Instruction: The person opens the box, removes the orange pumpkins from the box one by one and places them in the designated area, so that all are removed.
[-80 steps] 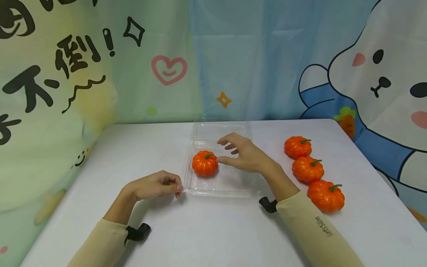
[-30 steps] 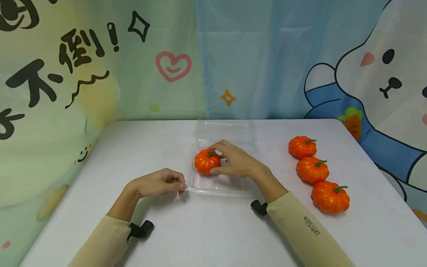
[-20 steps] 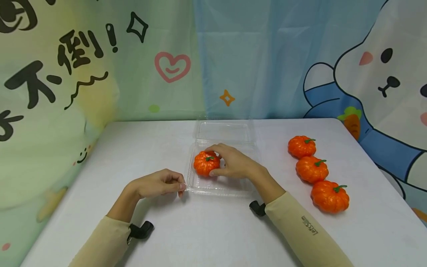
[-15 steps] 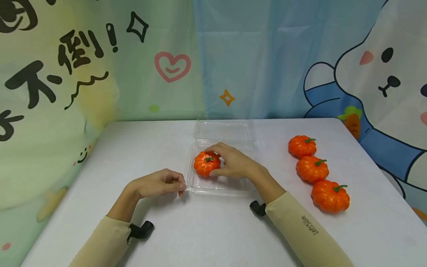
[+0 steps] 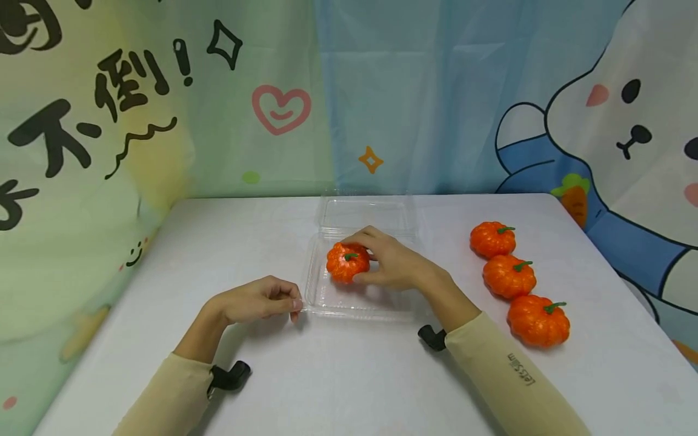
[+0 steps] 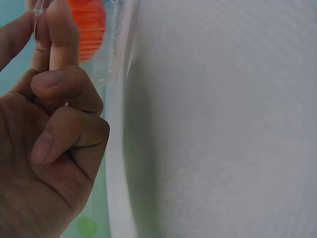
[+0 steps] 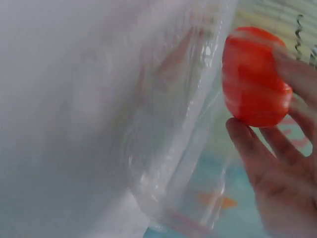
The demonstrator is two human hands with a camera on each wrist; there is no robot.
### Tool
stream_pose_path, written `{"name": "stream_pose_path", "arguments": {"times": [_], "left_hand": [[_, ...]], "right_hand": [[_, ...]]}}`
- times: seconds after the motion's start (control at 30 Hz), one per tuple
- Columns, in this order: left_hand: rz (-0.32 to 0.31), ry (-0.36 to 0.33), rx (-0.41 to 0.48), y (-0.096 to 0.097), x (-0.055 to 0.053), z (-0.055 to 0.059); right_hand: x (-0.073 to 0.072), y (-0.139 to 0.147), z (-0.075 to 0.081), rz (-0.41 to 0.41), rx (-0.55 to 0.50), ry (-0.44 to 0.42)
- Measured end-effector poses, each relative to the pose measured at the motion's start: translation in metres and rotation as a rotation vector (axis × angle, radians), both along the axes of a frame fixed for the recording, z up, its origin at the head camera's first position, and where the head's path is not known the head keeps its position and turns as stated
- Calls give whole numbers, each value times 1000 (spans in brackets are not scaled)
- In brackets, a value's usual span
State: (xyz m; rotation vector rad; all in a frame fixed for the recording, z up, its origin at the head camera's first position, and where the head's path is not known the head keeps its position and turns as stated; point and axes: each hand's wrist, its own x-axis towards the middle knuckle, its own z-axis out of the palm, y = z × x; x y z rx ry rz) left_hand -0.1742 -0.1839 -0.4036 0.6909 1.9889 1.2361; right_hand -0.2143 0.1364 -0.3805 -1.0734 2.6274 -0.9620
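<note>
A clear plastic clamshell box (image 5: 327, 303) lies open mid-table, its lid (image 5: 366, 213) folded back. My right hand (image 5: 382, 264) grips a small orange pumpkin (image 5: 345, 264) with a green stem and holds it a little above the box's floor; the right wrist view shows the pumpkin (image 7: 252, 79) between my fingertips (image 7: 247, 144) over the clear box (image 7: 173, 148). My left hand (image 5: 262, 301) pinches the box's near left corner, and the left wrist view shows the rim (image 6: 37, 15) caught between the thumb and fingers (image 6: 62, 29).
Three more orange pumpkins (image 5: 492, 239) (image 5: 509, 276) (image 5: 538, 320) lie in a row on the right of the white table (image 5: 349, 375). A cartoon-printed cloth backdrop (image 5: 163, 91) hangs behind and along both sides of the table.
My right hand closed on the pumpkin in the box, then lifted and shifted it slightly right. My left hand stayed pinching the box's corner.
</note>
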Motion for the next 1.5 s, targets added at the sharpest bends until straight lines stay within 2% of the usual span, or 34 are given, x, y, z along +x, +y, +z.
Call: {"name": "stream_pose_path", "arguments": {"times": [0.4, 0.67, 0.83, 0.97, 1.2, 1.5], "left_hand": [[11, -4, -14, 0, 0, 1], [-6, 2, -8, -1, 2, -3], [-10, 27, -2, -2, 1, 0], [-14, 36, -11, -3, -2, 3], [1, 44, -56, 3, -7, 9], [7, 26, -72, -3, -6, 7]], "right_hand": [[-4, 30, 25, -18, -5, 24], [-2, 65, 39, -89, 5, -3], [-6, 81, 46, -115, 0, 21], [-13, 92, 53, -132, 38, 28], [-19, 121, 74, -253, 107, 68], [-18, 146, 74, -305, 124, 75]]}}
